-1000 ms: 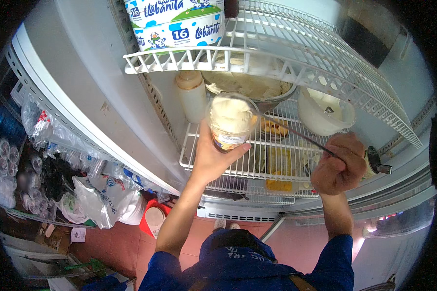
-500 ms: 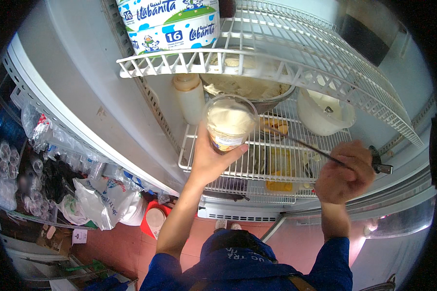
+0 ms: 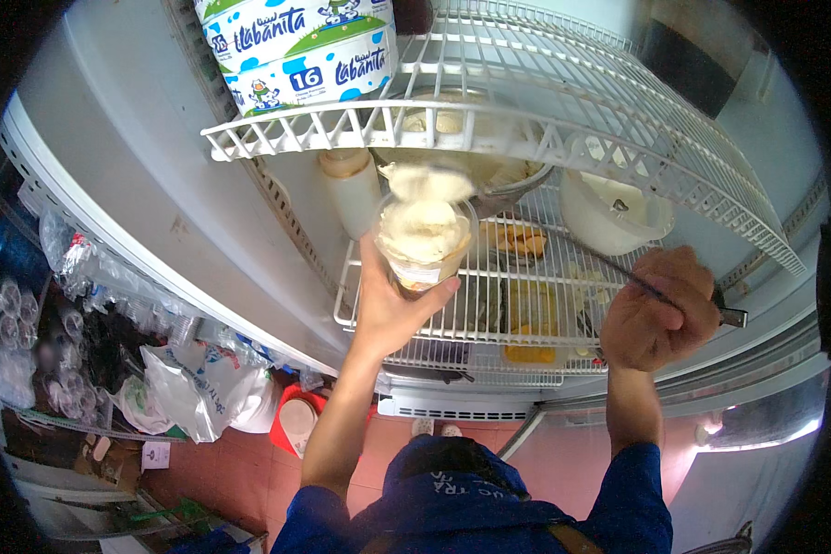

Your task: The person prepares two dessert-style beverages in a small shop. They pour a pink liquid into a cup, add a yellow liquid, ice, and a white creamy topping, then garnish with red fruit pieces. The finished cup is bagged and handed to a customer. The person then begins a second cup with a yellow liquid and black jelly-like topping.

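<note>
My left hand (image 3: 392, 309) is wrapped round a clear plastic cup (image 3: 425, 273) filled with pale cream (image 3: 423, 228). In my right hand (image 3: 665, 309) is the dark handle of a long-handled spoon (image 3: 619, 270). The handle slants across toward the cup and blurs near its far end. A pale, blurred mass of cream (image 3: 429, 184) is just above the cup's rim, and it hides the spoon's head. Behind the cup, a large metal bowl (image 3: 505, 200) of similar cream stands on the rack, partly hidden by the shelf above.
An upper wire shelf (image 3: 471, 129) juts out above my hands and carries printed cartons (image 3: 295, 55). A capped bottle (image 3: 351, 194) stands left of the cup, a white tub (image 3: 614, 212) to the right. Yellow containers (image 3: 531, 323) show below. Plastic bags (image 3: 198, 379) lie at far left.
The spoon's far end and a mass of cream have come over the cup. The cream in the cup is now heaped and uneven. My left hand has shifted slightly left and down.
</note>
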`<state>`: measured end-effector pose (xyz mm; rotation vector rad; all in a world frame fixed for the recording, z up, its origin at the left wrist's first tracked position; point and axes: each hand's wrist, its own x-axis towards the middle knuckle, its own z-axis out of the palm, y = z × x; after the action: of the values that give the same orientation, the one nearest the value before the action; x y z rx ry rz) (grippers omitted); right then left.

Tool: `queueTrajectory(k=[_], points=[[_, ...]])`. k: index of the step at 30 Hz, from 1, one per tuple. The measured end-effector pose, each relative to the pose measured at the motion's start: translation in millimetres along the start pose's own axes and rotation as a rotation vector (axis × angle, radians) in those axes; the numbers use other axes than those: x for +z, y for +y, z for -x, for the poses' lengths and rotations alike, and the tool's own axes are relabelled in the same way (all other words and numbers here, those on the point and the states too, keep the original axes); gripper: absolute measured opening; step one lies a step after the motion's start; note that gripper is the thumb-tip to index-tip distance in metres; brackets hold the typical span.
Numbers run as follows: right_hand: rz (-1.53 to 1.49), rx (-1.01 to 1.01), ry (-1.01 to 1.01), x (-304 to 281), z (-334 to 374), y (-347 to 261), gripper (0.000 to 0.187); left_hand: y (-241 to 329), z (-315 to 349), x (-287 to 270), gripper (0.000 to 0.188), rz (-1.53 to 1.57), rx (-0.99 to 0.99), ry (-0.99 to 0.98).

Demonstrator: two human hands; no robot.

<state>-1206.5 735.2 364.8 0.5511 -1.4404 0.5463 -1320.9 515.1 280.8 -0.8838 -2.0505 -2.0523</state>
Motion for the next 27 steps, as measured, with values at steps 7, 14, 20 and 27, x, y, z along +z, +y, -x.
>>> queueTrajectory(k=[7, 14, 20, 27], points=[[0.007, 0.095, 0.02, 0, -1, -3, 0.044, -2, 0, 3, 0.087, 0.025, 0.026, 0.017], [-0.027, 0.126, 0.029, 9, 6, 0, 0.042, 6, 0, 4, 0.084, 0.02, 0.03, 0.027], [-0.008, 0.248, 0.046, 3, 7, -9, 0.045, 5, 1, 8, 0.079, 0.032, 0.065, 0.04], [-0.048, 0.359, 0.212, 6, 10, -13, 0.035, 10, 0, 10, 0.076, -0.018, 0.049, 0.05]])
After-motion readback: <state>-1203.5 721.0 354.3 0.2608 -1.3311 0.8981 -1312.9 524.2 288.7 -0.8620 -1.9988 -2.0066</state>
